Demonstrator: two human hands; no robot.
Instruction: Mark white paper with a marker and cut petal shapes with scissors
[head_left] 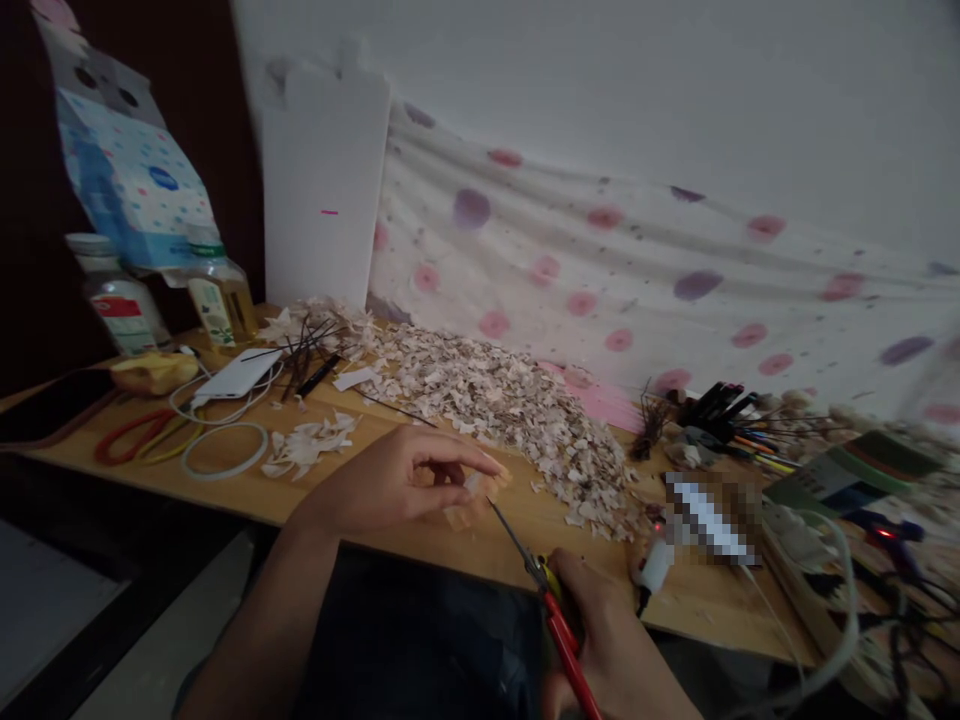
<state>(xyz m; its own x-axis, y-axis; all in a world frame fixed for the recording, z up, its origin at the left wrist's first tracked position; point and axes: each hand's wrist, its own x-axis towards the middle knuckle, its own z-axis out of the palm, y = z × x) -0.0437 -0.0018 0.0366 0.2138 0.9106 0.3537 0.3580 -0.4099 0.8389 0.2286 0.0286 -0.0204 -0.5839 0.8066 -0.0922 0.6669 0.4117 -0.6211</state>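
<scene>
My left hand (405, 475) is over the front of the wooden table, its thumb and fingers closed on a thin, pale yellowish petal-like piece (466, 512). From the lower right, my right hand (596, 630) grips scissors (555, 615) with red and yellow handles. Their thin metal blades point up and left, with the tips at the pale piece; whether they touch it I cannot tell. Beyond my hands spreads a large heap of dry whitish flakes (480, 385). A smaller pile of pale pieces (311, 445) lies left of my left hand.
Left on the table (247, 495) are two bottles (221, 295), a white power bank (238, 374) with a cable, dark thin sticks (309, 345) and orange and yellow loops (135, 437). Pens (720, 410), a green container (855, 470) and tangled cables (922, 620) crowd the right.
</scene>
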